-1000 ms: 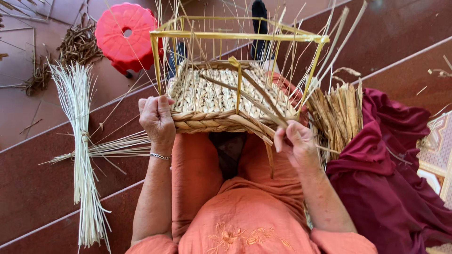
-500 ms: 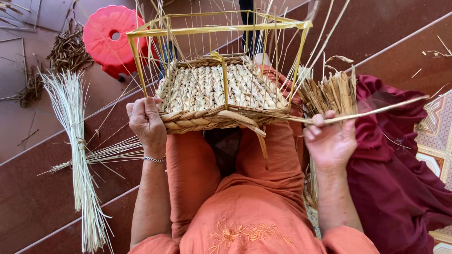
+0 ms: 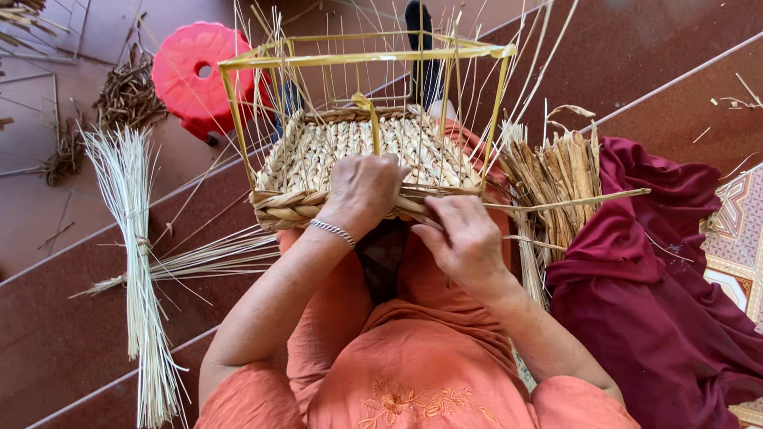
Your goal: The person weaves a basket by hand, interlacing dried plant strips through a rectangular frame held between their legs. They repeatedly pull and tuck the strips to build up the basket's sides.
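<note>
Fingers of the left hand (image 3: 364, 189) press flat on the woven basket (image 3: 350, 155) rim; the right hand (image 3: 465, 238) pinches a straw strand (image 3: 572, 202). Best to keep the strand taut and the rim pinned so the braid lies tight.

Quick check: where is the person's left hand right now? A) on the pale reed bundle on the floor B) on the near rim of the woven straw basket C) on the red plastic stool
B: the left hand rests on the near braided rim of the woven straw basket.
</note>
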`<control>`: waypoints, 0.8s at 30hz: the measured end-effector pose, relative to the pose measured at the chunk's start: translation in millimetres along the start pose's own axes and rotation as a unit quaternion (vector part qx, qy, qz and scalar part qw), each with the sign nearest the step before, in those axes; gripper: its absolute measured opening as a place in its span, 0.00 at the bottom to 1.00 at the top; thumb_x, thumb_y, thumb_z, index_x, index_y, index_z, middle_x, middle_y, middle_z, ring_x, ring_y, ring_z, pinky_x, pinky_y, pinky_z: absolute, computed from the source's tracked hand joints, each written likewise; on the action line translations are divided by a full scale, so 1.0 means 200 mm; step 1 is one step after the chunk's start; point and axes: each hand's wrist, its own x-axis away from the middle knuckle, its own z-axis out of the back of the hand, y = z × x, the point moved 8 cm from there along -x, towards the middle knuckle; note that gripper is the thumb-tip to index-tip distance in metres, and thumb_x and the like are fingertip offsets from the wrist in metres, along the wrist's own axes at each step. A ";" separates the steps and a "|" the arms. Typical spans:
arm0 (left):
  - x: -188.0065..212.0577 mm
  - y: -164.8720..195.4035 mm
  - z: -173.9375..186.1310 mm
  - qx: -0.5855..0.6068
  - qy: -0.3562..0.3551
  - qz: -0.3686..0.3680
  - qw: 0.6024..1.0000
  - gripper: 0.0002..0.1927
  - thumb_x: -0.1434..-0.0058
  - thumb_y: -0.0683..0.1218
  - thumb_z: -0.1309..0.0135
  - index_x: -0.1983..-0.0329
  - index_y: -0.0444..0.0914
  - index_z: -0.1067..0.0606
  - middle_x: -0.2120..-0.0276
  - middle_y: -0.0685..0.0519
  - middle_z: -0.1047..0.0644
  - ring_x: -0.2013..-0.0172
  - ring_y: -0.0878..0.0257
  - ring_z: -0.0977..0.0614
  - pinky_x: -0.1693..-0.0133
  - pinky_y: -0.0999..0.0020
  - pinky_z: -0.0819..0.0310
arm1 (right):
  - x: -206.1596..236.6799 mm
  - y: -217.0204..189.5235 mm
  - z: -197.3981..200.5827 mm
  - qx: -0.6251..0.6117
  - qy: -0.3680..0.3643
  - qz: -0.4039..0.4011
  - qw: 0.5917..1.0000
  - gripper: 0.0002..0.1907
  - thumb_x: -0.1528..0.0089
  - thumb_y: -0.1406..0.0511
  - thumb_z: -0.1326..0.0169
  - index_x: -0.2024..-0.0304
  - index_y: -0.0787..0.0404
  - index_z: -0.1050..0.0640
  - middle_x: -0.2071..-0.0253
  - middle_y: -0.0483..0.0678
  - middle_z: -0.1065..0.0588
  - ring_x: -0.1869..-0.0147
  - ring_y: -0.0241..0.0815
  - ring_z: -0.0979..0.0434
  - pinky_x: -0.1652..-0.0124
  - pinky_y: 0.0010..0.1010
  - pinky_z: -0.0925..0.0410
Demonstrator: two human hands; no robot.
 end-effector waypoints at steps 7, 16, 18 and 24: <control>0.10 -0.03 0.13 0.232 0.149 -0.104 0.956 0.06 0.39 0.43 0.42 0.68 0.35 0.21 0.76 0.46 0.19 0.76 0.54 0.16 0.71 0.59 0.21 | -0.09 0.04 -0.03 -0.036 -0.033 -0.040 0.998 0.09 0.39 0.68 0.36 0.63 0.62 0.25 0.64 0.50 0.24 0.59 0.52 0.22 0.58 0.40 0.29; 0.24 -0.01 0.13 0.227 0.136 -0.183 0.947 0.14 0.36 0.36 0.47 0.47 0.36 0.23 0.50 0.45 0.21 0.53 0.49 0.17 0.53 0.59 0.20 | -0.08 0.12 -0.08 -0.252 -0.112 -0.211 0.938 0.07 0.39 0.72 0.42 0.60 0.64 0.26 0.62 0.50 0.26 0.66 0.37 0.18 0.67 0.31 0.24; 0.24 -0.03 0.14 0.291 0.095 -0.184 0.934 0.16 0.34 0.35 0.49 0.44 0.35 0.23 0.48 0.44 0.22 0.51 0.48 0.18 0.50 0.59 0.21 | -0.18 0.04 -0.01 -0.092 -0.090 -0.063 0.990 0.07 0.37 0.73 0.41 0.57 0.66 0.24 0.61 0.51 0.25 0.64 0.40 0.20 0.65 0.30 0.25; 0.21 -0.02 0.18 0.330 0.001 -0.153 0.931 0.19 0.43 0.41 0.40 0.48 0.35 0.24 0.56 0.45 0.23 0.56 0.49 0.18 0.55 0.60 0.22 | -0.34 -0.21 -0.03 0.227 -0.070 0.269 0.933 0.07 0.36 0.70 0.42 0.56 0.67 0.20 0.64 0.49 0.24 0.61 0.44 0.20 0.64 0.31 0.27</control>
